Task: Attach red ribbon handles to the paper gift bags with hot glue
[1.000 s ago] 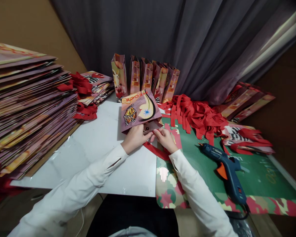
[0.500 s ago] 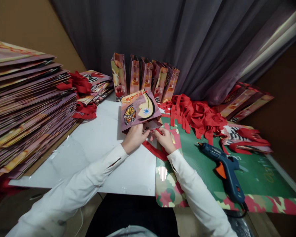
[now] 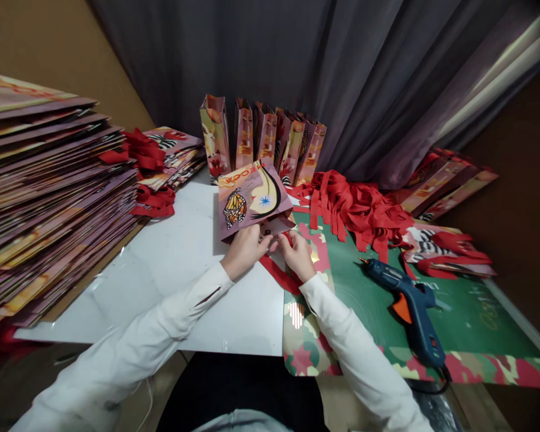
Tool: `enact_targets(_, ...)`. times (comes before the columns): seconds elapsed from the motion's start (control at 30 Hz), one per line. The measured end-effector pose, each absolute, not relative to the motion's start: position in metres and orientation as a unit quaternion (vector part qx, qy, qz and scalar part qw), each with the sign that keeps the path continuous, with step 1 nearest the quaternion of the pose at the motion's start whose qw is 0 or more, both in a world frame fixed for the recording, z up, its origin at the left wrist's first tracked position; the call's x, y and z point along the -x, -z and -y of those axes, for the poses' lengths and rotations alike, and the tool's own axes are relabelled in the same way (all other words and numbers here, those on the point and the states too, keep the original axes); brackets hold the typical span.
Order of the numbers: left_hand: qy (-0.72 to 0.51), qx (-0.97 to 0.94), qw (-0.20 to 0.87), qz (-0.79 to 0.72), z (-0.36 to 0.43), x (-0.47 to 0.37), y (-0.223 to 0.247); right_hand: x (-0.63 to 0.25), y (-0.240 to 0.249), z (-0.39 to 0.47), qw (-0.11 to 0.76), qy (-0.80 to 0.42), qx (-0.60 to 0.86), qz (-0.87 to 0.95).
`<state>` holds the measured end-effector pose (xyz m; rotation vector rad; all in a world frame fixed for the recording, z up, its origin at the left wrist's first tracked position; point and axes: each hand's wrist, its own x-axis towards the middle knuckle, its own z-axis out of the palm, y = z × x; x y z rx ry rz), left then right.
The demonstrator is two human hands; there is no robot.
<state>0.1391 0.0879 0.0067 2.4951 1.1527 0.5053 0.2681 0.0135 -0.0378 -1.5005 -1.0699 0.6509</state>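
A printed paper bag with a butterfly and a blue star lies tilted on the white board, its open end towards me. My left hand grips the lower edge of this bag at its mouth, thumb pointing right. Close beside it, my right hand pinches a red ribbon at the bag's opening. The ribbon's tail hangs down between my hands onto the board. What the fingertips do inside the mouth is partly hidden.
Flat printed bags are piled high at left. Several bags stand behind by the curtain. A heap of red ribbons and a blue glue gun lie on the green mat at right, near folded bags with ribbons.
My right hand has shifted very slightly at the bag's mouth, still pinching the ribbon. The bag and my left hand have barely moved.
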Motion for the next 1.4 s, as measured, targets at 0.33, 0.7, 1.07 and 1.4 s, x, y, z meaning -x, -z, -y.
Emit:
enact_targets(0.33, -0.185, -0.877, 0.173, -0.409, -0.087, -0.141, -0.006, -0.253, 0.037, -0.012, 0.579, -0.217, 0.657, 0.430)
enact_targets(0.7, -0.189, -0.871, 0.176, -0.417, -0.087, -0.139, -0.004, -0.260, 0.045, -0.016, 0.583, -0.257, 0.632, 0.442)
enact_targets(1.07, -0.195, -0.869, 0.198, -0.410, -0.085, -0.139, -0.005, -0.262, 0.034, -0.015, 0.611, -0.347, 0.583, 0.408)
enact_targets(1.4, -0.179, -0.873, 0.195, -0.409, -0.084, -0.139, -0.006, -0.268, 0.032, -0.015, 0.570, -0.415, 0.557, 0.440)
